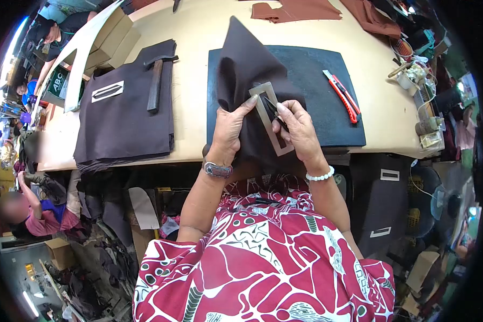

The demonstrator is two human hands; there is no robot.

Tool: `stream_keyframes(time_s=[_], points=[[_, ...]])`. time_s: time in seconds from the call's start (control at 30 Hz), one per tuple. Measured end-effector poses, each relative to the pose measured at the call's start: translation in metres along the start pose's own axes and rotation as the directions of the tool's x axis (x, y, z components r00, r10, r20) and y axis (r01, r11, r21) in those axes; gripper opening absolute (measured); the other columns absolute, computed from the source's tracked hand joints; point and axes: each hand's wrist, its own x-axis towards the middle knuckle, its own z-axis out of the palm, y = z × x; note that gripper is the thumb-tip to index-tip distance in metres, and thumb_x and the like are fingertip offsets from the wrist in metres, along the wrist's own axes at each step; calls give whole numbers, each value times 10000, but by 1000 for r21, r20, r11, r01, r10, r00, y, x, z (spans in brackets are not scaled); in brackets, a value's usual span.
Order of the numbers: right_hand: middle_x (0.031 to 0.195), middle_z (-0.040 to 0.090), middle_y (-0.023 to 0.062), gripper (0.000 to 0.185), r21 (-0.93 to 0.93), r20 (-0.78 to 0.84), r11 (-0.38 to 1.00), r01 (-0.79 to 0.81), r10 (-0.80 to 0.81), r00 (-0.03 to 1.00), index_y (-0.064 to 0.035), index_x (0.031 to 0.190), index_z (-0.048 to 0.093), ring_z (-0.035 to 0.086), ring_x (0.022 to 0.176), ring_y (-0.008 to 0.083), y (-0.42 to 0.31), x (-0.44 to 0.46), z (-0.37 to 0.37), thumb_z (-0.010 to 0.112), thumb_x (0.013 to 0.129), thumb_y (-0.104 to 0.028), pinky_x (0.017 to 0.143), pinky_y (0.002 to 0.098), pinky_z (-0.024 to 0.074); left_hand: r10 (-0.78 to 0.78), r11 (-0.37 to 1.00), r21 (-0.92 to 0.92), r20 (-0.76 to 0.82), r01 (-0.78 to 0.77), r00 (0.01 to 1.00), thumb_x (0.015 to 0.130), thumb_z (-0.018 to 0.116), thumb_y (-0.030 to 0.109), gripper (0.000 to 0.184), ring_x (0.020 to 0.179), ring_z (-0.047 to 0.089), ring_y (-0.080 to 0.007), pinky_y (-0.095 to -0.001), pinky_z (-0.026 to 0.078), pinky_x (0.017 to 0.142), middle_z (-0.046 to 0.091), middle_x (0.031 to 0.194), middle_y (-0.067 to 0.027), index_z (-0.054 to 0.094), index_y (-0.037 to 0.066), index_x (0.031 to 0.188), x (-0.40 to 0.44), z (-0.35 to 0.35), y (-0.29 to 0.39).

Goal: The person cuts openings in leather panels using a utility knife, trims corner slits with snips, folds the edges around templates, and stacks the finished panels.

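Note:
My left hand (229, 126) pinches a dark brown sheet of leather or cloth (241, 64), its thumb on the upper end of a beige rectangular frame (265, 119) lying on the sheet. The frame has a long narrow opening. My right hand (301, 131) is closed around a slim black tool (270, 106), whose tip is at that opening; its exact kind I cannot make out. The sheet is raised and folded, partly over a dark cutting mat (316, 64). A red utility knife (343, 96) lies on the mat to the right.
On the left, a stack of dark sheets (126, 129) bears a hammer (155, 86) and another framed slot (108, 91). Brown leather scraps (295, 11) lie at the back. A caddy of supplies (426, 107) stands at the right edge. Other people (48, 214) are at the left.

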Motion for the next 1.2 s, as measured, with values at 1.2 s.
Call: stream_keyframes(time_s=[1.2], points=[[625, 530, 21, 200, -201, -179, 973, 109, -146, 973, -24, 946, 462, 485, 558, 68, 11, -19, 8, 477, 952, -223, 510, 237, 402, 169, 985, 79, -301, -152, 939, 785, 704, 49, 266, 851, 621, -130, -274, 505, 756, 647, 984, -47, 615, 10, 1033, 7, 17, -33]])
